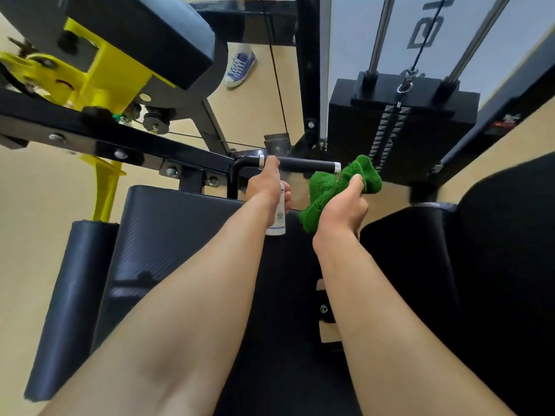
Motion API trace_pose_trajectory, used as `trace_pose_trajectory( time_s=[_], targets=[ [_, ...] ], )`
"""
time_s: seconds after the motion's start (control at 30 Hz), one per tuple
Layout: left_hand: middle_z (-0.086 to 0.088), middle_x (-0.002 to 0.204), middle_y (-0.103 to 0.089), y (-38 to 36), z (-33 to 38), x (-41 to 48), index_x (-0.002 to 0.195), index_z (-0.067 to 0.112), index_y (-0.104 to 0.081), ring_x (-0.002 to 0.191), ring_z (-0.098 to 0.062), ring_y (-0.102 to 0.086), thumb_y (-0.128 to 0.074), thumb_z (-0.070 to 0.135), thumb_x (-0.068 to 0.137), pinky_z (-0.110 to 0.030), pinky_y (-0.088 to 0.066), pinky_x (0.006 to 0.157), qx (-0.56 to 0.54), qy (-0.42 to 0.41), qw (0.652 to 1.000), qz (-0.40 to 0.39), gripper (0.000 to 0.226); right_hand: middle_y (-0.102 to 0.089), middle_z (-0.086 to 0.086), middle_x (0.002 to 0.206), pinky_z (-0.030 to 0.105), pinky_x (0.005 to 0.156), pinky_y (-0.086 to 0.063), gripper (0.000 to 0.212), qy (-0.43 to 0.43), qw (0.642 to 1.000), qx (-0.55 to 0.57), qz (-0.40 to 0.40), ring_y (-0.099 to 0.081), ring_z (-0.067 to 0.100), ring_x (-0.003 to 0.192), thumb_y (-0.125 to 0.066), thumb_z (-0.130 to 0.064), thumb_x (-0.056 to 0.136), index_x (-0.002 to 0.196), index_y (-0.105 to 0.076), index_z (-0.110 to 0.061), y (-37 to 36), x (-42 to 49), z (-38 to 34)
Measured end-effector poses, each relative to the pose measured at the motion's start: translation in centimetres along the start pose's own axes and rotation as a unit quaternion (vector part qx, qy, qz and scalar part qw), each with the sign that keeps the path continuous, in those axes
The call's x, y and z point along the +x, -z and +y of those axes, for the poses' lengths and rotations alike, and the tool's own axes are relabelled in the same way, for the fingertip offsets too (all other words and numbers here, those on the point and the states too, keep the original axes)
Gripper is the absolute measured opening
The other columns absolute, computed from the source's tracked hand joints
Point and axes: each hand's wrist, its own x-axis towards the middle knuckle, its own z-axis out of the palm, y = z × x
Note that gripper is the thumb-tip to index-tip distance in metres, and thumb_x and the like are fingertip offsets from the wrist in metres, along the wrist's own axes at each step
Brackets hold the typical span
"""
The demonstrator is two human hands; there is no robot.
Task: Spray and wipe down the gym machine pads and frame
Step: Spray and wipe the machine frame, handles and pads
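Gym machine pads fill the nearest part of the view. A wide black seat pad point(168, 235) lies under both bare forearms. A black roller pad point(72, 295) sits just beside it at 8 o'clock, and another black pad point(495, 265) takes up the 4 o'clock side.

Just above the centre, the left hand point(264, 187) is curled round a small white spray bottle point(277, 219). The bottle's base points down toward 6 o'clock over the seat pad, and its top is hidden behind the fingers, close under the black handle point(303, 165). At 3 o'clock of that hand, the right hand point(342, 210) grips a bunched green cloth point(327, 190) with the thumb laid on top. The cloth's upper fold reaches up near the handle's silver-capped end; whether it touches the handle cannot be told.

The handle runs crosswise and bends down at its 9 o'clock end. There it meets the black frame beam point(78, 130), which is bolted and stretches out toward 9 o'clock. Past the beam, at 10 o'clock, a yellow bracket point(111, 73) carries a large black and grey pad point(135, 31) up at 11 o'clock.

At 2 o'clock stands the black weight stack point(354, 124). Two chrome guide rods point(380, 34) rise from it toward 1 o'clock, and a metal clip point(406, 81) joins a cable to its top. Farthest off, at 12 o'clock, a blue sneaker point(240, 67) stands on the tan floor point(30, 190)
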Motion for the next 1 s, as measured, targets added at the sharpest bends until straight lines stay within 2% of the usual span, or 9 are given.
trace_pose_trajectory(
  time_s=[0.1,0.27,0.47,0.53,0.63,0.83,0.9,0.97,1.0],
  targets=[
    [-0.002,0.059,-0.060,-0.5,0.3,0.5,0.070,0.013,-0.063,0.045,-0.018,-0.051,-0.054,0.067,0.091,-0.028,-0.046,0.053,0.045,0.016,0.995,-0.088,0.058,-0.061,-0.004,0.091,0.039,0.091,-0.051,0.042,0.017,0.998,0.001,0.060,-0.061,0.024,0.095,-0.041,-0.049,0.102,0.123,-0.062,-0.020,-0.8,1.3,-0.7],
    [0.001,0.062,-0.060,-0.5,0.9,1.2,0.083,0.014,-0.063,0.047,-0.016,-0.051,-0.054,0.065,0.092,-0.028,-0.047,0.053,0.106,0.021,0.985,-0.137,0.053,-0.061,-0.003,0.103,0.034,0.089,-0.046,0.040,0.071,0.990,-0.003,0.125,-0.058,0.023,0.095,-0.040,-0.049,0.101,0.120,-0.065,-0.023,-2.1,4.0,-1.9],
    [-0.002,0.060,-0.059,1.4,1.0,1.0,0.071,0.013,-0.064,0.046,-0.015,-0.052,-0.055,0.072,0.093,-0.027,-0.047,0.049,0.059,-0.011,0.992,-0.113,0.063,-0.061,-0.002,0.101,0.029,0.078,-0.034,0.032,0.193,0.955,-0.220,0.044,-0.057,0.021,0.093,-0.038,-0.046,0.104,0.109,-0.061,-0.024,-4.8,7.8,-2.3],
    [-0.004,0.057,-0.058,2.2,1.5,1.1,0.062,0.014,-0.062,0.044,-0.017,-0.051,-0.053,0.073,0.093,-0.028,-0.046,0.051,-0.009,-0.032,0.997,-0.063,0.067,-0.061,0.004,0.108,0.035,0.088,-0.039,0.039,0.235,0.879,-0.413,-0.042,-0.054,0.026,0.109,-0.039,-0.049,0.101,0.114,-0.064,-0.024,-5.4,9.4,-0.9],
    [-0.004,0.054,-0.057,3.3,2.7,1.3,0.060,0.013,-0.059,0.044,-0.018,-0.052,-0.049,0.068,0.096,-0.030,-0.048,0.057,-0.081,-0.077,0.994,0.015,0.067,-0.063,0.003,0.119,0.046,0.112,-0.032,0.048,0.373,0.702,-0.593,-0.127,-0.047,0.028,0.127,-0.029,-0.053,0.100,0.121,-0.065,-0.030,-7.2,9.4,2.6],
    [-0.001,0.050,-0.055,4.5,5.4,1.5,0.060,0.012,-0.058,0.044,-0.016,-0.052,-0.049,0.064,0.097,-0.028,-0.049,0.056,-0.161,-0.126,0.974,0.101,0.065,-0.059,-0.006,0.132,0.043,0.109,-0.030,0.043,0.488,0.607,-0.584,-0.229,-0.045,0.022,0.126,-0.029,-0.056,0.102,0.130,-0.059,-0.045,-9.5,7.0,4.7],
    [-0.001,0.053,-0.057,4.4,5.5,1.5,0.063,0.012,-0.059,0.045,-0.016,-0.053,-0.048,0.066,0.097,-0.030,-0.050,0.060,-0.153,-0.122,0.976,0.097,0.064,-0.063,-0.004,0.122,0.042,0.104,-0.036,0.041,0.502,0.593,-0.595,-0.208,-0.053,0.022,0.116,-0.032,-0.057,0.102,0.127,-0.060,-0.042,-8.5,9.1,4.2],
    [-0.001,0.054,-0.058,4.1,5.4,1.6,0.064,0.012,-0.059,0.046,-0.015,-0.053,-0.047,0.066,0.097,-0.030,-0.050,0.059,-0.136,-0.119,0.979,0.090,0.065,-0.063,-0.002,0.104,0.042,0.098,-0.041,0.040,0.489,0.630,-0.585,-0.145,-0.057,0.024,0.104,-0.031,-0.052,0.104,0.113,-0.066,-0.034,-7.3,11.3,3.5],
    [-0.002,0.055,-0.058,4.0,5.3,1.7,0.064,0.012,-0.059,0.047,-0.015,-0.053,-0.047,0.067,0.097,-0.030,-0.051,0.059,-0.129,-0.119,0.980,0.088,0.065,-0.060,-0.002,0.099,0.042,0.096,-0.042,0.041,0.450,0.676,-0.572,-0.109,-0.056,0.024,0.101,-0.031,-0.048,0.105,0.107,-0.067,-0.030,-7.0,12.1,3.3]
  ],
)
